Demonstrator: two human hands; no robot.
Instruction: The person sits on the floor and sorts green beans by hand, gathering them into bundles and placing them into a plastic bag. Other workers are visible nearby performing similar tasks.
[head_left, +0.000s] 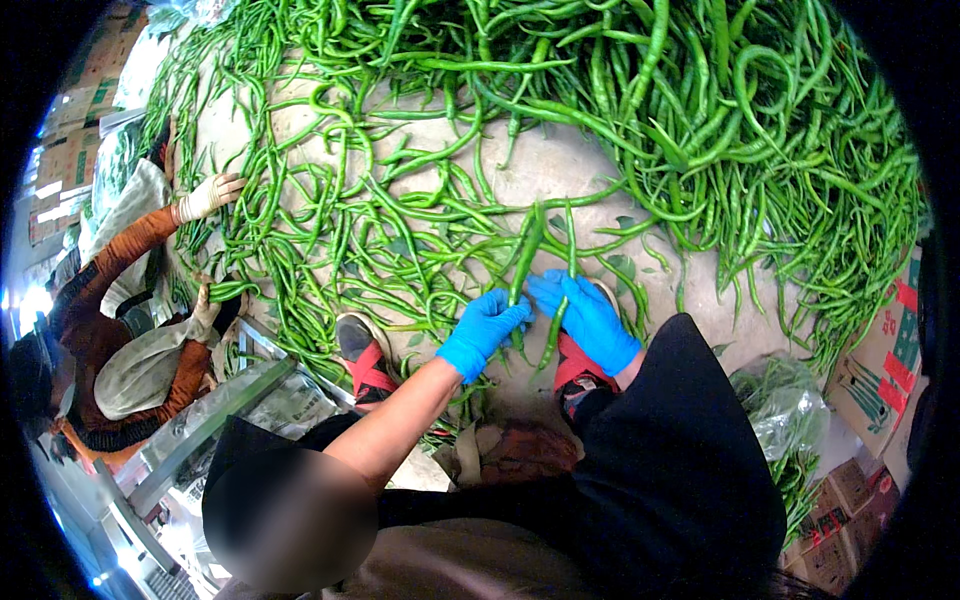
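My left hand, in a blue glove, pinches long green chili peppers between thumb and fingers; they point up and away from me. Close beside it is my right hand, gloved the same way, its palm partly turned up. A single slim green chili pepper lies across its fingers, held by the thumb. Below both hands and in front of them, many loose chili peppers are strewn over a pale ground sheet.
A large heap of chili peppers rises at the far right. To the left, a co-worker's gloved hand reaches into the scattered peppers; their other hand holds several. My shoes flank the work. A plastic bag and printed cardboard box stand right.
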